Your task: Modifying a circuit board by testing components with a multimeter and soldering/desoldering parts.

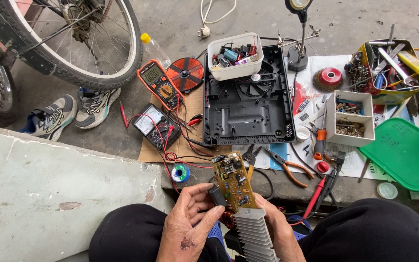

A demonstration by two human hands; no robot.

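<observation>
A bare concrete floor is seen from above, with a bicycle wheel (69,43) at the upper left of the frame and a spread of repair gear across the middle. At the lower centre, above the knees, a yellow circuit board (232,181) with a finned aluminium heat sink (254,234) is held between both hands. The left hand (187,224) is curled about the board's left edge, its thumb laid against a dark block-shaped component; the right hand (280,233) is wrapped under the heat sink, its fingertips mostly hidden, so the tightness of that hold cannot be told. The board's long axis runs from lower right to upper left, the bare board end pointing up the frame toward the open black casing (248,109), the heat sink end pointing toward the body. Judged from this hold, the board could slip from the fingers and strike the concrete edge, the heavy sink end tipping it; red test leads (170,145) from the orange multimeter (160,83) lie close and could be snagged.
</observation>
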